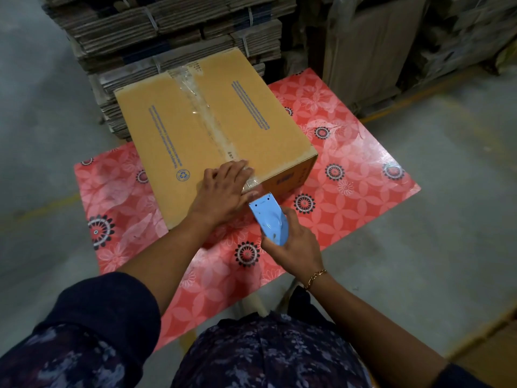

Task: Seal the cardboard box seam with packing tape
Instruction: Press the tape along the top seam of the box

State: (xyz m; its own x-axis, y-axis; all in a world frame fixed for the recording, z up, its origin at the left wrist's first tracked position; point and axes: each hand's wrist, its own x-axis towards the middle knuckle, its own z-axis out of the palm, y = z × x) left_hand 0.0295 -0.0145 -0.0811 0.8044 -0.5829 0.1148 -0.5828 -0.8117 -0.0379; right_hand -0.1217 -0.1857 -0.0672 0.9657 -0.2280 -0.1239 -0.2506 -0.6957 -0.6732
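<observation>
A closed brown cardboard box [246,130] stands on a red flowered table [349,175]. A strip of clear packing tape [207,119] runs along its centre seam from the far edge to the near edge. My left hand [223,189] lies flat on the box's near edge, fingers pressed on the tape's end. My right hand [293,247] grips a light blue tape dispenser [270,219] just off the box's near corner, its toothed blade pointing at the box. The tape roll itself is hidden under the dispenser.
Bundled stacks of flattened cartons [167,32] rise right behind the table. More wrapped cardboard sheets [372,51] stand at the back right. Grey concrete floor [447,219] with a yellow line surrounds the table.
</observation>
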